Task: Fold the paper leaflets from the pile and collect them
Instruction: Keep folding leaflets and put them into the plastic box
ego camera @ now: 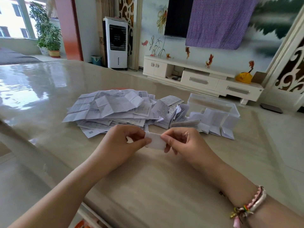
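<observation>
Folded leaflet: a small white folded slip held just above the desk, on the near side of the pile, between the two hands.
Left hand: its grip is clamped on the left end of the folded leaflet, thumb and curled fingers pinching it; a bit of white paper shows inside the curl of the fingers.
Right hand: its grip is clamped on the right end of the folded leaflet, fingertips on top at the upper right corner, the other fingers curled under.
Leaflet relative to the grips: it spans the gap between them, only the middle part showing, both ends covered by fingers.
Long axis: runs left to right across the view, roughly parallel to the near edge of the pile, the right end sitting a little lower than the left; the broad face turns up toward the camera.
Pile: loose, creased, printed leaflets spread flat on the desk, just beyond the hands.
Clear box: transparent plastic, to the right of the pile, touching its right fringe.
Folded leaflets: white, against the near side of the clear box; whether inside it or in front of it I cannot tell.
Bracelets: beaded, on the right wrist.
</observation>
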